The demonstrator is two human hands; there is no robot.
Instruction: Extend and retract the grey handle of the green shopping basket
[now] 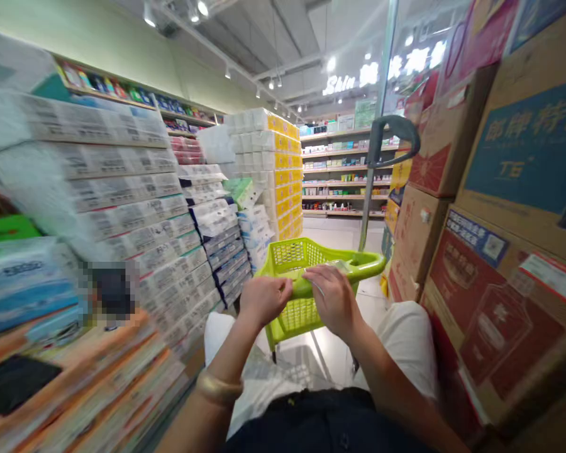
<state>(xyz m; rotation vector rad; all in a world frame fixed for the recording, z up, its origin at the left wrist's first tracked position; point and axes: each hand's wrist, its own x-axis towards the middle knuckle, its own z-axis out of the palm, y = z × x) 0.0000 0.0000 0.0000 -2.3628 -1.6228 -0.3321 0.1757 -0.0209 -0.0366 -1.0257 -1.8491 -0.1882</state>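
A lime-green plastic shopping cart (pixel 295 321) stands right in front of my legs, with perforated basket walls. My left hand (pixel 266 298) is closed round the left part of its handle, a gold bangle on the wrist. On the handle's middle lies my right hand (pixel 331 298), its fingers bent over the bar and partly hidden. A clear strip or cover shows on the handle beside the right fingers. The basket's inside is mostly hidden behind the handle and my hands.
Stacked tissue packs (pixel 136 189) line the left side, with yellow-sided packs (pixel 287 170) farther on. Cardboard boxes (pixel 500 296) rise close on the right. A metal post (pixel 368 207) with a grey handle-like fitting (pixel 393 139) stands ahead. Stocked shelves (pixel 342 167) span the back.
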